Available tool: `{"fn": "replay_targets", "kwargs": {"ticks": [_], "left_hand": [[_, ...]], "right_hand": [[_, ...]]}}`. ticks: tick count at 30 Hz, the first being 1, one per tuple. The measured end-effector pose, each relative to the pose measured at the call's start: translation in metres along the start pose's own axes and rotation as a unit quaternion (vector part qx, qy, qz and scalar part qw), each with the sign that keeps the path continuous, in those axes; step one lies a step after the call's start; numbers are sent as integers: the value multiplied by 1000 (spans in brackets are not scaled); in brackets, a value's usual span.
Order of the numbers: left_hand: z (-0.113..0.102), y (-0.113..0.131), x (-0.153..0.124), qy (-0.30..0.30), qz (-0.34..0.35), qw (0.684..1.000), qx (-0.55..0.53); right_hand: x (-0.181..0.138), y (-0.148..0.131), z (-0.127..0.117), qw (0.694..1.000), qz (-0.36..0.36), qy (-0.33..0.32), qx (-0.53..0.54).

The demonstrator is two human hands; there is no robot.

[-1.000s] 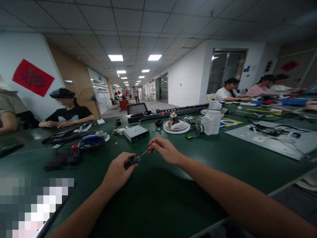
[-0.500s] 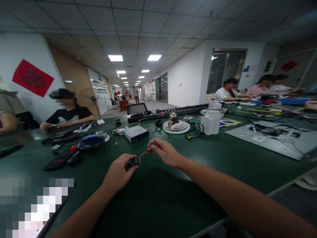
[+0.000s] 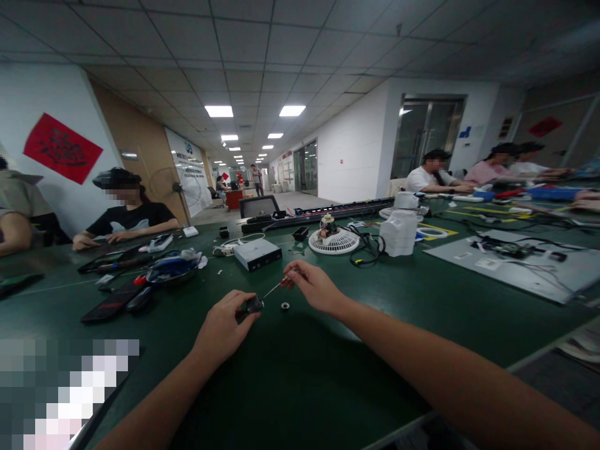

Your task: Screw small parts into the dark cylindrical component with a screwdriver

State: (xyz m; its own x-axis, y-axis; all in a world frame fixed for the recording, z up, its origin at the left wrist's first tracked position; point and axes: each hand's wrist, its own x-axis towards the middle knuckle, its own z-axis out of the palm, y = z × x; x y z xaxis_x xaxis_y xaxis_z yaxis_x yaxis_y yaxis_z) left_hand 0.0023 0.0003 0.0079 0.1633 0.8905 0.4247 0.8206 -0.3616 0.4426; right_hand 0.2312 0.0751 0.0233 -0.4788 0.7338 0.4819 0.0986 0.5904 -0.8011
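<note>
My left hand [image 3: 224, 325] is closed round a small dark cylindrical part [image 3: 254, 305], held just above the green table [image 3: 300, 375]. My right hand [image 3: 313, 286] pinches a thin screwdriver [image 3: 276, 287] with a red handle; its metal tip points at the dark part. A small ring-shaped piece [image 3: 284, 305] lies on the table between the two hands, right of the dark part.
Behind my hands are a grey box-shaped device [image 3: 257, 252], a white fan grille with a motor [image 3: 334, 239], a white fan body [image 3: 399, 231] and cables. Tools and dark cases [image 3: 117, 300] lie at left. Other people sit at the left and far right.
A small ring-shaped piece now lies on the table between my hands; it was not visible before. My right hand has risen slightly with the screwdriver.
</note>
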Motion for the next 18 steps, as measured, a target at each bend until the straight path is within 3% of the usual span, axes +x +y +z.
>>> {"fn": "replay_targets", "kwargs": {"ticks": [7, 9, 13, 18], "left_hand": [[1, -2, 0, 4, -16, 1000, 15], [1, -3, 0, 2, -19, 1000, 16], [2, -5, 1, -6, -29, 999, 18], [2, -2, 2, -14, -32, 999, 22]], "right_hand": [[-4, -7, -2, 969, -139, 143, -147], [-4, -8, -7, 961, -164, 148, -164], [-3, -5, -12, 942, -173, 70, -279], [-2, 5, -2, 917, -54, -88, -386]]}}
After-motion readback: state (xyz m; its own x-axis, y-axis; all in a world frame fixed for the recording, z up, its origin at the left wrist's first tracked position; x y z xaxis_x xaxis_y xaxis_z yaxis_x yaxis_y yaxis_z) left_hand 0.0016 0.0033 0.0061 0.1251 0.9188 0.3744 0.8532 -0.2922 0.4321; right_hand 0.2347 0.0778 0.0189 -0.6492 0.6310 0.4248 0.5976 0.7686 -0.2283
